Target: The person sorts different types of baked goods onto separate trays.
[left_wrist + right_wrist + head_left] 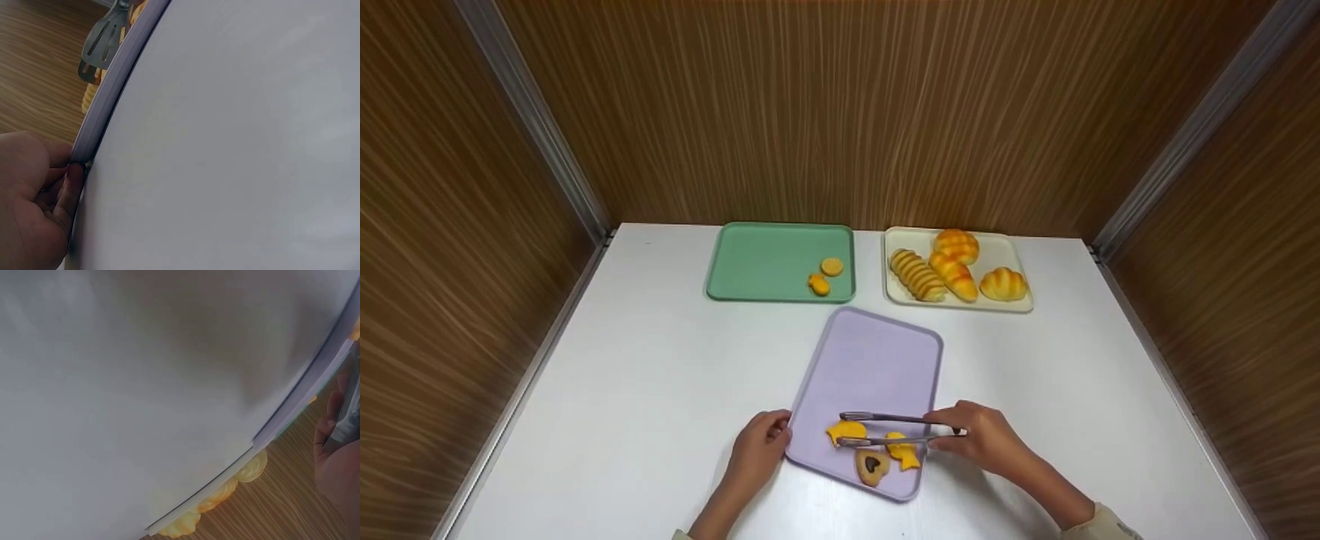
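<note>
My left hand pinches the left rim of a lavender tray near its front corner; the left wrist view shows thumb and fingers at that rim. My right hand holds metal tongs over the tray's front part, their two arms spread apart. Between and beneath the slotted tips lies a yellow fish-shaped piece. Another yellow fish-shaped piece sits to its right, partly under the lower arm. In front is a heart-shaped cookie with a dark heart centre.
Behind, a green tray carries a round yellow piece and a small orange-yellow one. To its right a cream tray bears several bread pieces. Wood-grain panels enclose the white table at back and sides.
</note>
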